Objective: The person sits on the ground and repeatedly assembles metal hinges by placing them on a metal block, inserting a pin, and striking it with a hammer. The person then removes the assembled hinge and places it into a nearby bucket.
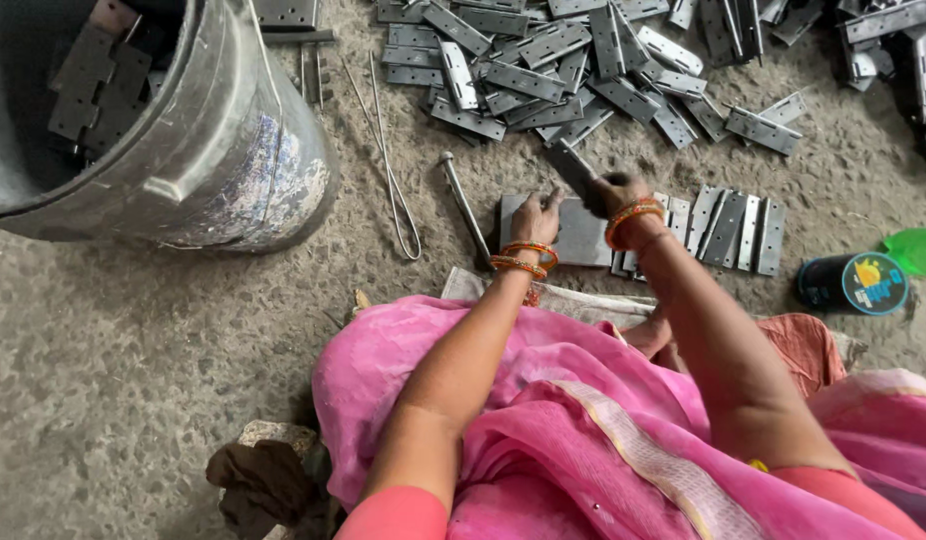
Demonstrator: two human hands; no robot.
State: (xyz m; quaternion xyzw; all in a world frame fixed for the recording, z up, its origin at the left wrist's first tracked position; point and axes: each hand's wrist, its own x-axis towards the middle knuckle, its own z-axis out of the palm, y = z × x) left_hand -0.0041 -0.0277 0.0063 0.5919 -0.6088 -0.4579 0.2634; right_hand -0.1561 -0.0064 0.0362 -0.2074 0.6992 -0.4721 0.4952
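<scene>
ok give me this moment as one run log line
left hand: pressing on flat metal block | right hand: gripping hammer, raised | hinge pile beyond | bucket at left

Hinge plates (543, 70): dull grey metal, beyond the slab.
Slab (581, 240): matt grey metal.
Bucket (223, 150): scuffed, semi-glossy, left of slab.
Floor (133, 350): rough concrete.
Garment (583, 420): pink cloth.

A metal block (579, 236) lay before the person, hinge leaves (543, 70) (heaped) beyond it, a bucket (223, 150) left.
</scene>
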